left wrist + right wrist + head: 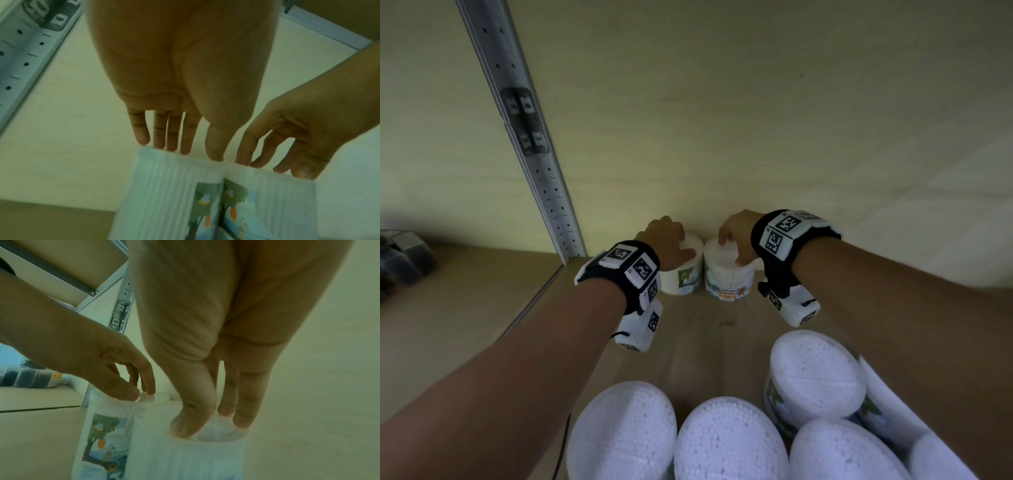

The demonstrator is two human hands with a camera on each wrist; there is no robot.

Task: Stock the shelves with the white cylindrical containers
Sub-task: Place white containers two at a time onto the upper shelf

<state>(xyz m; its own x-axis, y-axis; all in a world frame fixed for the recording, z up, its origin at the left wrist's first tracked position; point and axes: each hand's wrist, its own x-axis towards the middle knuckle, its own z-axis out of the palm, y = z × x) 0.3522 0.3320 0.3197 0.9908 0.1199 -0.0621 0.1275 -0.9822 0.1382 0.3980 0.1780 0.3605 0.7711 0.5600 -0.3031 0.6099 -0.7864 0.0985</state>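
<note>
Nearest head camera: cluster of white containers at bottom edge, tops up, packed with cotton-bud tips, touching each other; what they stand in not visible. Farther back on shelf, against back wall: two more, left container and right container, both upright, long axis vertical, side by side and touching or nearly so. "COTTON BUDS" label readable on right one, head view only. Clear walls show buds standing vertical inside, seen as ribbing in both wrist views.

Left hand on top of left container, fingers curved down onto lid, thumb on near rim. Left wrist view: fingers fairly straight, tips at top edge, not wrapped round body; tree-and-orange-fruit picture on labels, seam between the two containers. Right hand on top of right container. Right wrist view only: thumb and fingers pinching small raised knob on lid centre. Same view shows left hand's thumb and forefinger closing on a similar knob on left lid.

Head view only: perforated metal upright left of containers, dark packaged goods in neighbouring bay, tagged wrist bands on both arms. Right wrist view adds underside of upper shelf board.
</note>
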